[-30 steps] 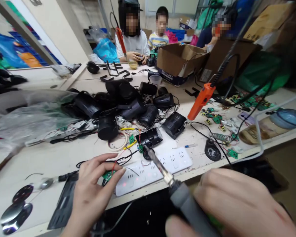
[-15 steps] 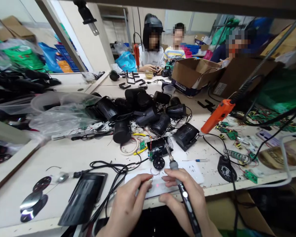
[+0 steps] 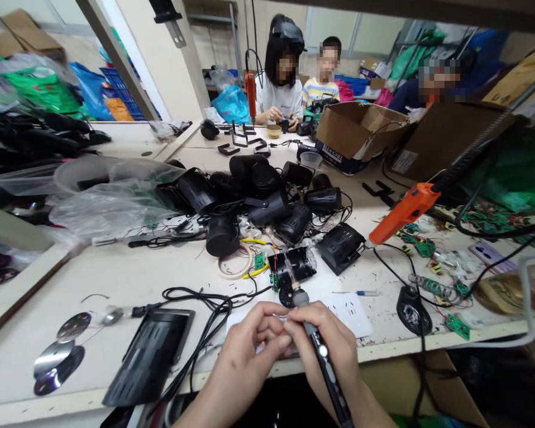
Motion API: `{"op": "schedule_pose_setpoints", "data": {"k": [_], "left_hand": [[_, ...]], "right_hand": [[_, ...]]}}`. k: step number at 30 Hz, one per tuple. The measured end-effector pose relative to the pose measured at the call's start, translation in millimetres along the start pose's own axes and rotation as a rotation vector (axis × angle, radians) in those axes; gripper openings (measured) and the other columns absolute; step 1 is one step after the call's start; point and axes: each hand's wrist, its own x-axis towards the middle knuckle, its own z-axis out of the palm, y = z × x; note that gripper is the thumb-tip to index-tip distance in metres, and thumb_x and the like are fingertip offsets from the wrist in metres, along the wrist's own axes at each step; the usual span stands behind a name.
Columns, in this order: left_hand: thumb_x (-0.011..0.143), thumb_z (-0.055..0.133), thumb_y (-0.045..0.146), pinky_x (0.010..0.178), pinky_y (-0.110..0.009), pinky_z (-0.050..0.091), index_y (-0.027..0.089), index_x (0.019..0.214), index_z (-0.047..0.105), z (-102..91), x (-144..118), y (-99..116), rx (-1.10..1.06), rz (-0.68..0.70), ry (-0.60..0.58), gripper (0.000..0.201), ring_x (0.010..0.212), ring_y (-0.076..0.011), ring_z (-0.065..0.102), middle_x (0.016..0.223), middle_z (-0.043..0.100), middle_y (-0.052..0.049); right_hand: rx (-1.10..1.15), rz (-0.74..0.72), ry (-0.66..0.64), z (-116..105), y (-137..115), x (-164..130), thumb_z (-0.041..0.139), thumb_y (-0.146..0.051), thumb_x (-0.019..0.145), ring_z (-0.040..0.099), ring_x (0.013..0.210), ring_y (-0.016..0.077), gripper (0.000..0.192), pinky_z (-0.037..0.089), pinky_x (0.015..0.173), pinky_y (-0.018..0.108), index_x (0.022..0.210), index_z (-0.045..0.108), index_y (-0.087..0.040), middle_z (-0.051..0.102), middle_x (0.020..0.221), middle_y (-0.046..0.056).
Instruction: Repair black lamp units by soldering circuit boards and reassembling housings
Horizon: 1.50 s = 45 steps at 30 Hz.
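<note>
The left hand has its fingers curled in close, right by the other hand. A thin thing shows between the two hands, but it is too small to name, and I can't tell if the left fingers grip it. The right hand holds the iron like a pen, its fingers narrow around it. The iron's tip points away, over the black case — I can't tell if they touch. Both hands are over the white plug strip. To do this well, rest both wrists, keep small parts steady, and mind the tip — it may be hot.

Now the things that hold stuff. On the left, a clear bag lies slumped; what's inside is blurry. Far back, a yellow bowl and a clear cup stand apart. The box has its top open, but its inside is mostly hidden.
</note>
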Motion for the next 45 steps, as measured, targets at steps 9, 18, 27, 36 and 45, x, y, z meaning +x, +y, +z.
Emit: {"op": "schedule_pose_setpoints", "data": {"k": [9, 18, 27, 36, 45], "left_hand": [[0.091, 0.051, 0.033, 0.061, -0.022, 0.049, 0.021, 0.083, 0.069, 11.8, -1, -3, 0.315, 0.111, 0.104, 0.023, 0.064, -0.0141, 0.062, 0.075, 0.069, -0.002], [0.077, 0.059, 0.045, 0.044, -0.021, 0.039, 0.015, 0.072, 0.066, 9.7, 9, -22, 0.139, -0.273, 0.218, 0.031, 0.043, -0.0122, 0.054, 0.051, 0.054, 0.003], [0.077, 0.061, 0.043, 0.046, -0.022, 0.033, 0.016, 0.074, 0.071, 14.5, 11, -22, 0.322, -0.221, 0.286, 0.029, 0.048, -0.0114, 0.045, 0.054, 0.057, 0.001], [0.084, 0.054, 0.047, 0.048, -0.022, 0.029, 0.017, 0.071, 0.064, 16.5, 10, -19, 0.429, -0.192, 0.258, 0.034, 0.049, -0.0110, 0.039, 0.052, 0.046, 0.004], [0.079, 0.052, 0.033, 0.048, -0.021, 0.032, 0.020, 0.058, 0.056, 24.3, 14, -15, 0.671, -0.075, 0.412, 0.025, 0.046, -0.0112, 0.043, 0.050, 0.048, 0.004]], "right_hand": [[-0.073, -0.051, -0.022, 0, 15, -7, 0.053, -0.006, 0.091, 0.059, 0.068, 0.0136, 0.019, 0.051, 0.061, 0.025, 0.101, 0.062, -0.019, 0.057, 0.078, 0.002], [-0.166, -0.020, 0.055, -33, 26, -7, 0.057, -0.008, 0.090, 0.064, 0.078, 0.0178, 0.022, 0.053, 0.068, 0.028, 0.106, 0.062, -0.021, 0.063, 0.085, 0.004], [-0.073, 0.007, -0.023, -72, 19, -23, 0.044, -0.043, 0.101, 0.059, 0.070, 0.0192, 0.036, 0.045, 0.055, 0.029, 0.126, 0.062, -0.025, 0.054, 0.086, 0.006], [0.052, 0.107, -0.044, -85, 7, -23, 0.044, -0.049, 0.099, 0.052, 0.057, 0.0161, 0.038, 0.042, 0.051, 0.028, 0.116, 0.067, -0.025, 0.054, 0.074, 0.003], [-0.062, 0.229, -0.056, -90, 12, -32, 0.056, -0.042, 0.094, 0.066, 0.063, 0.0203, 0.026, 0.050, 0.050, 0.027, 0.104, 0.072, -0.024, 0.069, 0.074, 0.006]]}}
